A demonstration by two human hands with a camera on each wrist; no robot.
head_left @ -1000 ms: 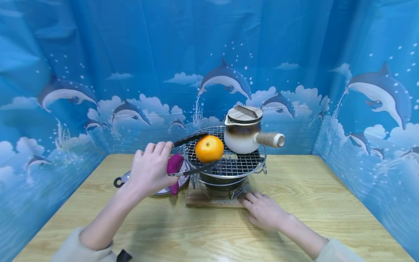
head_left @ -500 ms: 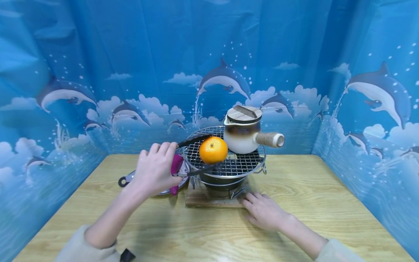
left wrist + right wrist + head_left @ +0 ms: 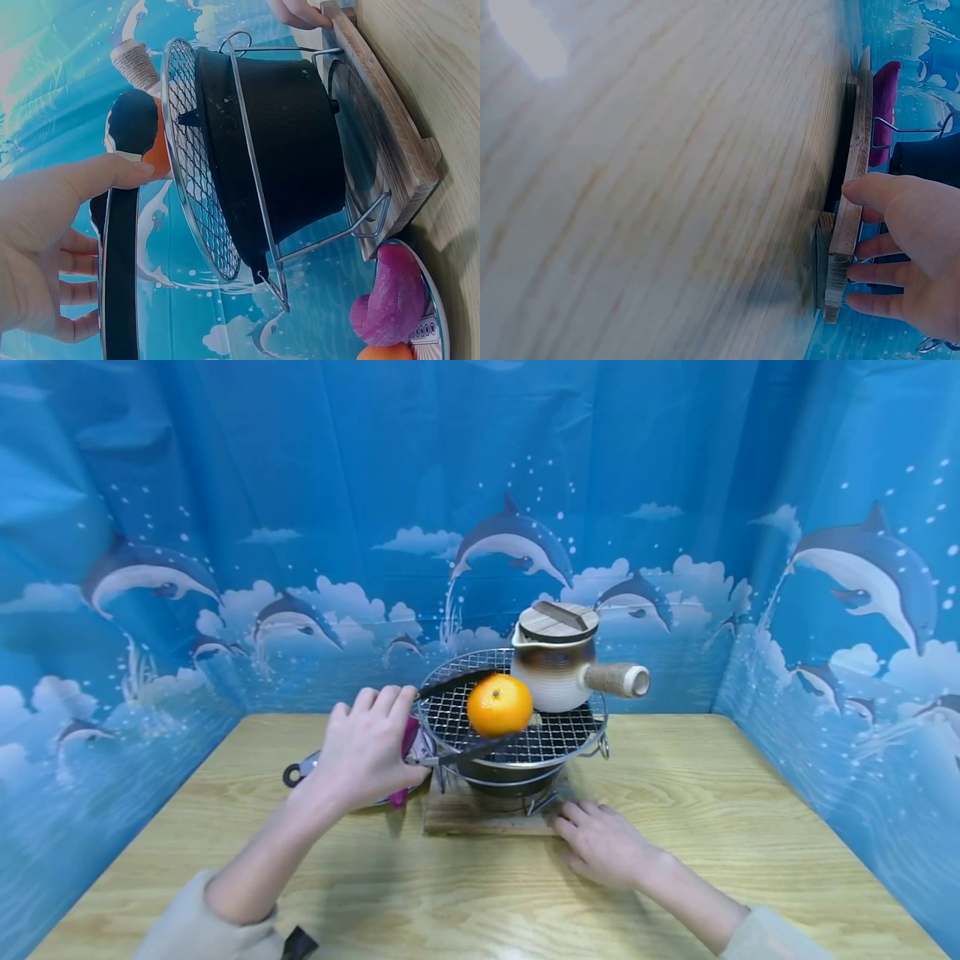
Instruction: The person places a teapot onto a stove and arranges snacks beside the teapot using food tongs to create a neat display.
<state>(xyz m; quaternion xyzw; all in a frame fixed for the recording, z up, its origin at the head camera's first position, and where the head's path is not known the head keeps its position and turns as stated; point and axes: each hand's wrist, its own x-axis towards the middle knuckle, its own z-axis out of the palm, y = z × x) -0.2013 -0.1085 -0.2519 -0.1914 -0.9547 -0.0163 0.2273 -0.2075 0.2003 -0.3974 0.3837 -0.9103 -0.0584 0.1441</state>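
My left hand (image 3: 367, 747) grips black-and-silver tongs (image 3: 120, 262), with an orange (image 3: 500, 706) between their black ends. The orange is over the left part of a round wire grate (image 3: 562, 743). Whether it touches the mesh I cannot tell; in the left wrist view the tongs and my thumb partly hide it. Below the grate is a black pot-shaped stove (image 3: 270, 142) in a wire frame, on a wooden board (image 3: 480, 820). My right hand (image 3: 606, 847) holds the board's front right corner, thumb along one edge and fingers on the other side.
A lidded side-handled teapot (image 3: 555, 672) stands on the grate, close to the orange. Left of the stove, a plate (image 3: 441, 319) bears a purple sweet-potato-like piece (image 3: 394, 292) and something orange (image 3: 386, 352). A dolphin-print curtain (image 3: 375, 485) encloses the table (image 3: 712, 777).
My left hand has moved a little to the right, carrying the tongs and orange further over the grate, nearer the teapot. My right hand stays at the board's corner.
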